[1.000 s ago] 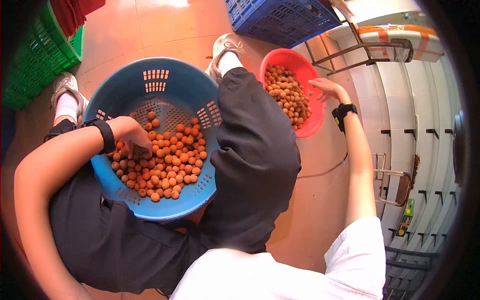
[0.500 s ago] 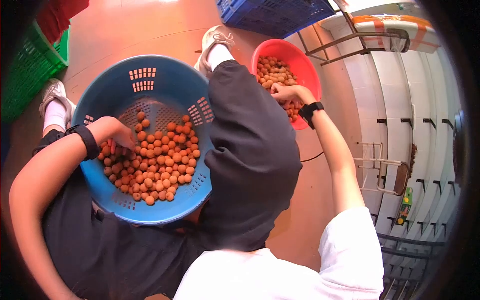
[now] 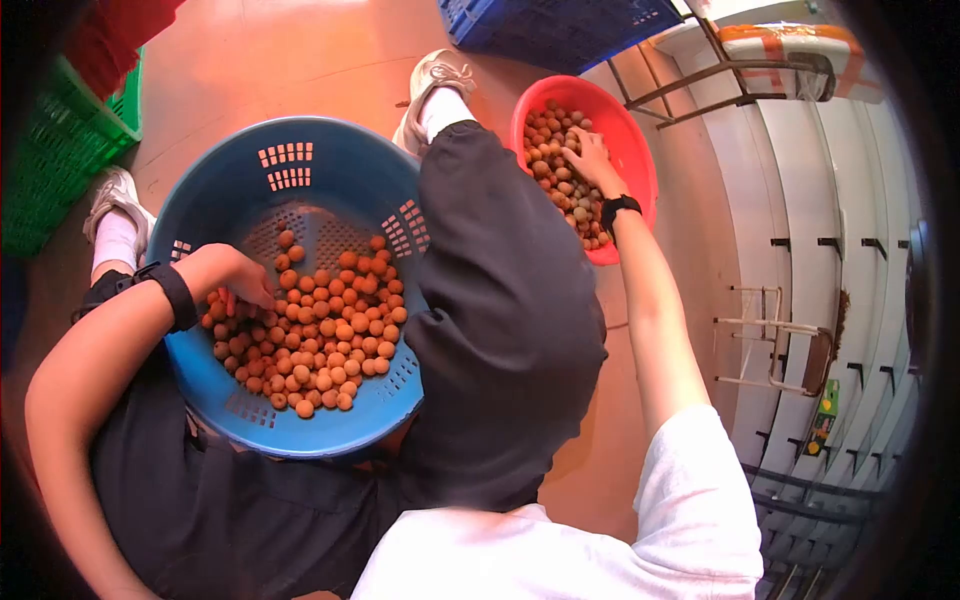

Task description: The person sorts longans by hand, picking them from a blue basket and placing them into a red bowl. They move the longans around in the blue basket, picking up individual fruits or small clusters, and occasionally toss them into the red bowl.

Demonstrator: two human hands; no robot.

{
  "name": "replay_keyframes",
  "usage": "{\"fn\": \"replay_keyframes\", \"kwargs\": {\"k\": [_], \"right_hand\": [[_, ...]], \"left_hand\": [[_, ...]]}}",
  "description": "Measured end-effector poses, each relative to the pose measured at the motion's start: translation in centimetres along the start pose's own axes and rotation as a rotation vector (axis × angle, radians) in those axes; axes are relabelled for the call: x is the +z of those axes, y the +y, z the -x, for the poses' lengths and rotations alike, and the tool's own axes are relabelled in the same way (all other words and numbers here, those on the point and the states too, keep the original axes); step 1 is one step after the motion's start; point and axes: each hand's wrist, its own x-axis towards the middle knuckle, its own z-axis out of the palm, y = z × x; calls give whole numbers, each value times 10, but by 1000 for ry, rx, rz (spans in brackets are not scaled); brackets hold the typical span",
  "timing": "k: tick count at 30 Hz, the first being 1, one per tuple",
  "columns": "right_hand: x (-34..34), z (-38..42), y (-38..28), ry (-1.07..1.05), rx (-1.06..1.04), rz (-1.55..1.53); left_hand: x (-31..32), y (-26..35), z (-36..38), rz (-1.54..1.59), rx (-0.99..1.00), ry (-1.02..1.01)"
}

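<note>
A large blue plastic basket (image 3: 290, 440) with slotted sides stands between my legs, holding many round brown longans (image 3: 335, 325). My left hand (image 3: 243, 282) reaches over its left side, the fingers curled down at the fruit; what they hold, if anything, is hidden. Beyond my right knee sits a red basin (image 3: 640, 170), also filled with longans (image 3: 550, 155), some duller and browner. Over these lies my right hand (image 3: 592, 160), its fingers apart and touching the fruit, with nothing visible in its grasp.
At the far left is a green crate (image 3: 65, 150) with red cloth (image 3: 105, 50) over it. A blue crate (image 3: 560, 25) stands behind the basin. A metal frame (image 3: 725, 80) and white shelving (image 3: 810, 200) line the right side. My bent right leg (image 3: 505, 310) separates basket from basin.
My right hand has moved farther over the red basin and its closed fingers have spread. My left hand stays at nearly the same spot in the basket. The view has shifted slightly.
</note>
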Motion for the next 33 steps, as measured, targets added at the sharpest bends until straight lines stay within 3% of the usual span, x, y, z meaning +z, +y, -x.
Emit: {"fn": "replay_keyframes", "kwargs": {"k": [4,5,6,8,9,11,13,15,18,19,21,24,26,29,30,33], "right_hand": [[10,-29,31,-85,3,-24],[1,-40,28,-138,-69,91],[-12,-47,18,-12,-203,217],[-76,-44,-54,-158,-455,3],[-89,-57,-72,-307,-437,-17],[-124,-54,-138,-407,-623,-144],[-134,-55,-212,-698,-674,-212],[-129,-37,-289,-855,-816,-165],[-83,20,-390,-961,-1188,118],[-65,42,-414,-1011,-1244,251],[-32,85,-455,-1148,-1149,570],[21,113,-473,-1291,-1110,343],[27,134,-466,-1409,-1072,86],[23,154,-457,-1438,-796,-41],[26,157,-462,-1389,-898,-3],[24,157,-459,-1575,-664,-188]], "left_hand": [[8,-13,-17,-100,126,43],[6,-10,-16,-109,103,38],[6,4,10,-120,51,118],[8,-24,-11,-129,24,242],[9,-31,-10,-124,-19,343],[10,-37,-12,-116,-95,558],[14,-32,-11,-124,-159,798],[9,-28,4,-256,-187,638],[-3,-43,-30,-553,-215,306],[0,-40,-24,-401,-199,370],[6,-41,-18,-93,-172,483],[3,-49,-13,201,33,216],[7,-36,16,196,-19,199],[15,-30,25,156,81,204],[15,-35,34,113,192,159],[21,-45,48,410,257,186]]}}
